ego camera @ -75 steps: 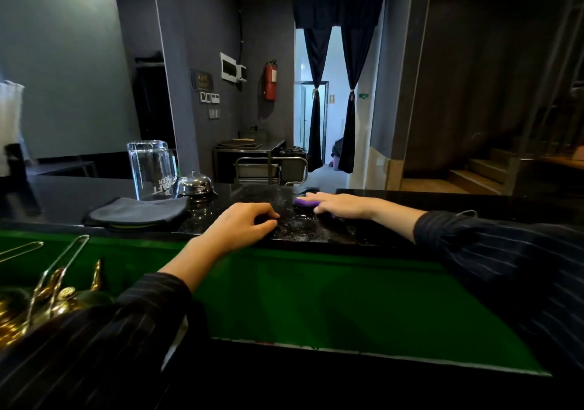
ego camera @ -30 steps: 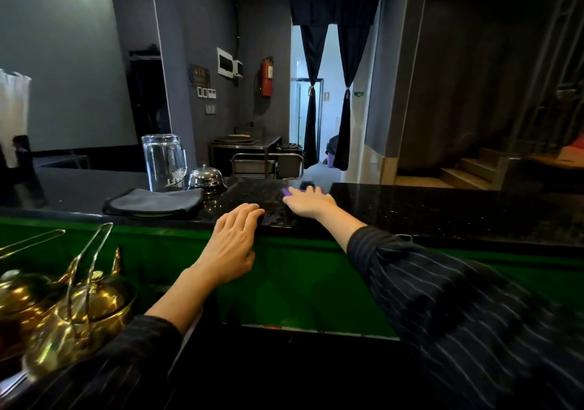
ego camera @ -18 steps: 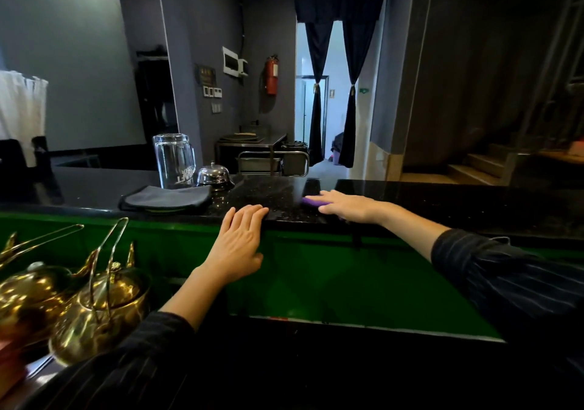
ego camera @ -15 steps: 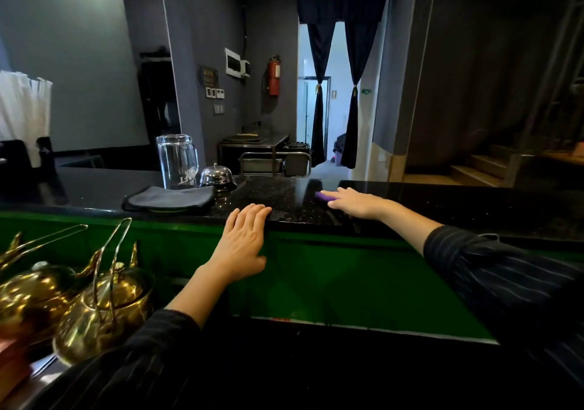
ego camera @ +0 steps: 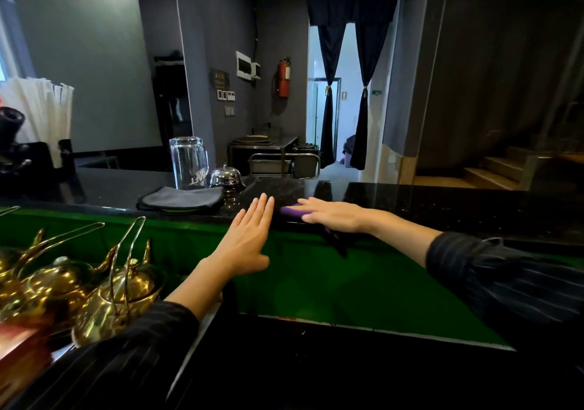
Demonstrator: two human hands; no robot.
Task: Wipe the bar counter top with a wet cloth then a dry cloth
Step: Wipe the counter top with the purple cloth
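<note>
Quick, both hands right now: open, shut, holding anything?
Left hand: open, fingers straight, fingertips at the edge of the counter.
Right hand: open, flat, pressing the purple cloth onto the counter.

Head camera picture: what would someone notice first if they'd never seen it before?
Probably the two hands in the middle: the right hand lies flat on a purple cloth on the black counter, and the left hand rests open at the counter's near edge. Next come the shiny gold teapots at the lower left, below the counter. Far back, a red fire extinguisher hangs on the grey wall.
</note>
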